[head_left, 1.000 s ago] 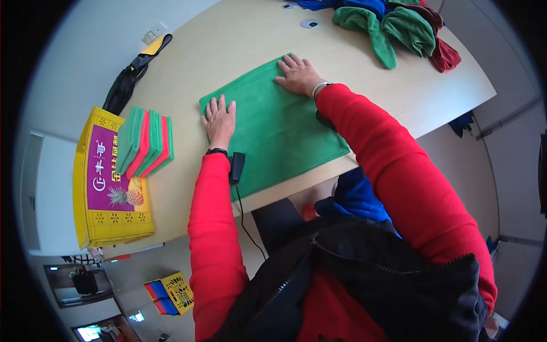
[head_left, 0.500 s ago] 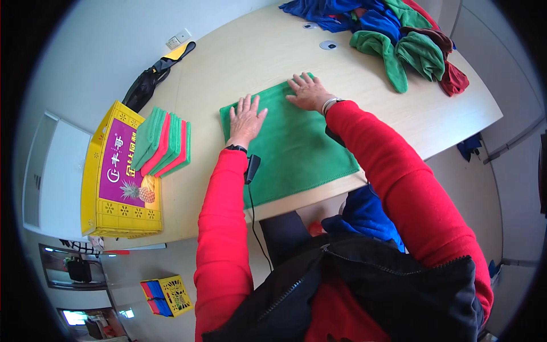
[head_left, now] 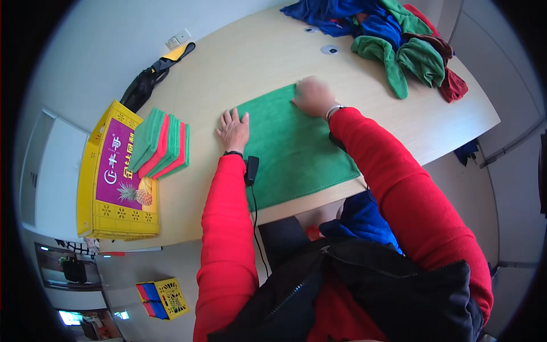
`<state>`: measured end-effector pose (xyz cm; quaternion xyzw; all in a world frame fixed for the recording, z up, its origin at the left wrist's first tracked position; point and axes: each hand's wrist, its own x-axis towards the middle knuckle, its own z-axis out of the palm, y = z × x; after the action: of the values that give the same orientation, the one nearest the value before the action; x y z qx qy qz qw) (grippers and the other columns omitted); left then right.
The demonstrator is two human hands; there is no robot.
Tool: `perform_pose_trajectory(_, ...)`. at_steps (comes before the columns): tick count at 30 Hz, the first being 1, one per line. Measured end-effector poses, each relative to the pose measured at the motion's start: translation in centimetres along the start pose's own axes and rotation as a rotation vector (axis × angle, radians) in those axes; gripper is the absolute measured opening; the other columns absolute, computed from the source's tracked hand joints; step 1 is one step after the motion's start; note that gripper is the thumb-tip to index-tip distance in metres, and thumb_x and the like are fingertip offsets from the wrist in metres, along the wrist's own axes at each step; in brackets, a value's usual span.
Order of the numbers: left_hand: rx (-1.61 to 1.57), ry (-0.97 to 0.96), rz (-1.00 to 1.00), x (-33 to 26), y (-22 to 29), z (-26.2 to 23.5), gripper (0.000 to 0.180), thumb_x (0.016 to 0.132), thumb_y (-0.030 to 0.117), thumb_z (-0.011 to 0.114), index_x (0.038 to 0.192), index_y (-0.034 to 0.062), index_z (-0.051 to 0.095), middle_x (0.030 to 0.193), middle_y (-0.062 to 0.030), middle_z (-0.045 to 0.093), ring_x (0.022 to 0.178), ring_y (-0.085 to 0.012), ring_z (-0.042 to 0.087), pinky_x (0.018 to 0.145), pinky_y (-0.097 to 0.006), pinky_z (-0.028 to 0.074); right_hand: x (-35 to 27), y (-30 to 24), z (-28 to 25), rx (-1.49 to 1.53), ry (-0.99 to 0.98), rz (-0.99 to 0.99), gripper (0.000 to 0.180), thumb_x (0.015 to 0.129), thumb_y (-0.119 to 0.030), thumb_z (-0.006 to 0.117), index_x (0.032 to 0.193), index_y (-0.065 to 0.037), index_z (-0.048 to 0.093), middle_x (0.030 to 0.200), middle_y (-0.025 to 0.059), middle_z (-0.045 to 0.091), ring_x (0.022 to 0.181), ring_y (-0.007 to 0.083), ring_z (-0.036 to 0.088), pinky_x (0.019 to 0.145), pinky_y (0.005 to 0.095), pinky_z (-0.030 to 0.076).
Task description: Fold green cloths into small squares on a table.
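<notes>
A green cloth (head_left: 296, 151) lies spread flat on the pale wooden table, its near edge close to the table's front edge. My left hand (head_left: 233, 132) rests palm down at the cloth's far left corner, fingers spread, partly on the tabletop. At the far right corner my right hand (head_left: 315, 97) touches the cloth. Motion smears its fingers, so their pose cannot be made out. A small black device (head_left: 251, 170) with a cable hangs by my left wrist, over the cloth's left edge.
Folded green and red cloths (head_left: 162, 142) stand in a stack against a yellow crate (head_left: 126, 228) on the left. Rumpled blue, green and red cloths (head_left: 393, 45) form a heap at the far right. A black umbrella-like bundle (head_left: 149, 80) lies by the wall. Another yellow crate (head_left: 174, 296) holds cloths below.
My left hand has slid left and slightly nearer, to the cloth's edge. My right hand has moved slightly right and nearer, its fingers now blurred. The cloth's far edge has shifted.
</notes>
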<state>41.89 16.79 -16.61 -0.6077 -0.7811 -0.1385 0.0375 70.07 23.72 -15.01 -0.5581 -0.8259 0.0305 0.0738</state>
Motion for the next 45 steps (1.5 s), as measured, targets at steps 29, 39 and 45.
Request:
perform_pose_trajectory(29,-0.025,-0.079,0.192,-7.4,-3.1,-2.6,0.063,0.103,0.054,0.034,0.155,0.0181,0.035,0.163,-0.0114,0.027,0.151,-0.0318,0.022,0.121,-0.056,0.015,-9.7,0.6,-2.0,0.000,-0.004,0.158,0.067,0.102,-0.054,0.036,0.156,-0.015,0.031,0.165,0.0105,0.023,0.153,0.0336,0.017,0.122,0.0537,0.016)
perform_pose_trajectory(39,0.088,-0.132,0.327,-15.4,-0.4,-3.6,0.062,0.104,0.053,0.033,0.157,0.0205,0.030,0.164,-0.0112,0.024,0.152,-0.0303,0.020,0.121,-0.055,0.015,-16.9,-10.9,-0.5,0.049,-0.025,-0.236,0.067,0.101,-0.053,0.040,0.155,-0.013,0.034,0.163,0.0137,0.026,0.151,0.0363,0.022,0.121,0.0570,0.018)
perform_pose_trajectory(45,0.026,-0.056,0.335,-17.5,-3.1,-2.7,0.061,0.104,0.052,0.035,0.155,0.0190,0.034,0.162,-0.0114,0.028,0.150,-0.0319,0.024,0.120,-0.055,0.019,-18.4,-5.2,0.3,-0.003,0.026,-0.152,0.068,0.102,-0.056,0.036,0.155,-0.014,0.033,0.163,0.0110,0.028,0.151,0.0341,0.021,0.121,0.0535,0.018)
